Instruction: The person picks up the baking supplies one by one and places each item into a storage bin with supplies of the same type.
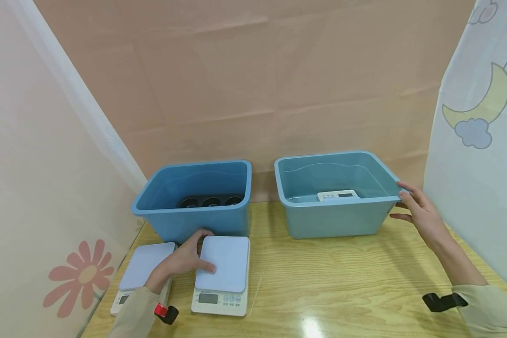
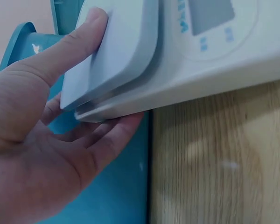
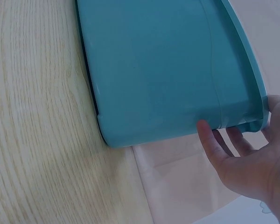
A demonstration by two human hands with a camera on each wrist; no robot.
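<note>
With our left hand [image 1: 186, 260] pinching, thumb on top and fingers [image 2: 114, 140] underneath, the kitchen scale [image 1: 222, 276] on the bench [image 1: 342, 281] and our right hand [image 1: 420, 213] gripping the right bin [image 1: 334, 220] rim, we judge the scale light, rigid, smooth, best held by its edges.

White digital scale [image 1: 222, 277], flat pale platform, display facing 6 o'clock, sits level on the wooden table directly at 6 o'clock of the left blue bin; right blue bin [image 1: 335, 195] stands upright at 2 o'clock of it, well apart.
</note>
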